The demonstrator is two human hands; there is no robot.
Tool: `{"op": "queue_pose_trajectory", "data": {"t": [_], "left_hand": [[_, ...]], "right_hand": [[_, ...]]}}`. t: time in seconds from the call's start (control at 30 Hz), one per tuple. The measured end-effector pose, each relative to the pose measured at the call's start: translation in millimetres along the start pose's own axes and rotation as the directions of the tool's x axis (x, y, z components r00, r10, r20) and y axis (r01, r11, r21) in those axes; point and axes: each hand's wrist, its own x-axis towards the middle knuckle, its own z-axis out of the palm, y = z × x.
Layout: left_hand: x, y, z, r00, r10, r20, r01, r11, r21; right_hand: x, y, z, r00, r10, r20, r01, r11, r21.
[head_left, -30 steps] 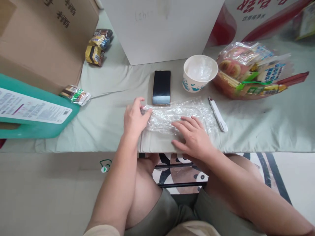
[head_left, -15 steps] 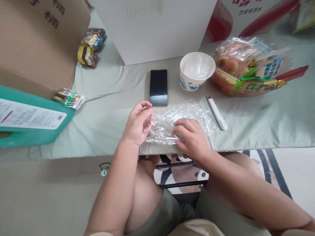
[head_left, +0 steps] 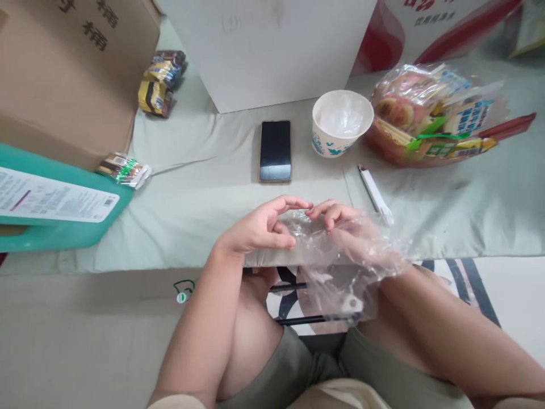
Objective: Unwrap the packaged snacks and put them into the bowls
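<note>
A crumpled, clear plastic film (head_left: pixel 336 278) hangs past the table's front edge, over my lap. My right hand (head_left: pixel 351 230) has bent fingers gripping its upper part, and some of the film drapes over the back of that hand and the wrist. My left hand (head_left: pixel 270 227) is beside the film's left side, thumb and index finger spread apart, the index tip close to the right fingertips; its other fingers curl near the film. Beyond the hands a phone (head_left: pixel 275 151) lies screen up. A white utility knife (head_left: pixel 375 194) rests to the right, below a paper cup (head_left: pixel 342 123) with clear plastic inside.
At the right, a basket (head_left: pixel 395 150) holds several packaged snacks. A white box (head_left: pixel 272 57) stands at the back. On the left are a cardboard box (head_left: pixel 72 74), a green container (head_left: pixel 106 224) and small snack packs (head_left: pixel 155 97). A pale green cloth covers the table.
The film has been lifted off the tabletop and drawn toward me, now partly over my right hand. My left hand has moved right and its thumb and index finger have spread.
</note>
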Motion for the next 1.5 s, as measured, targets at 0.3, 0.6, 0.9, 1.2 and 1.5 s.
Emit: {"op": "queue_pose_trajectory", "data": {"t": [0.3,0.6,0.9,1.2,1.5], "left_hand": [[-3.4,-4.4,0.9,0.995,-0.077,0.064,0.07,0.993,0.098],[19.9,-6.2,10.3,0.996,0.062,-0.065,-0.057,0.996,0.075],[20.6,-6.6,12.6,0.953,0.196,-0.232,-0.195,0.98,0.029],[12.6,-12.4,22.8,0.991,0.119,-0.062,-0.102,0.968,0.229],[25.2,-20.6,25.6,0.889,0.325,-0.322,-0.19,0.902,0.388]], "right_hand": [[-0.7,-1.9,-1.0,0.901,-0.192,-0.388,0.097,0.964,-0.249],[1.3,-9.6,0.3,0.942,-0.14,-0.304,0.078,0.975,-0.206],[-1.2,-14.2,-3.1,0.961,-0.189,-0.204,0.135,0.958,-0.253],[2.5,-17.6,7.9,0.853,0.046,-0.52,-0.122,0.986,-0.113],[3.0,-13.5,12.9,0.895,0.107,-0.432,-0.174,0.978,-0.118]]}}
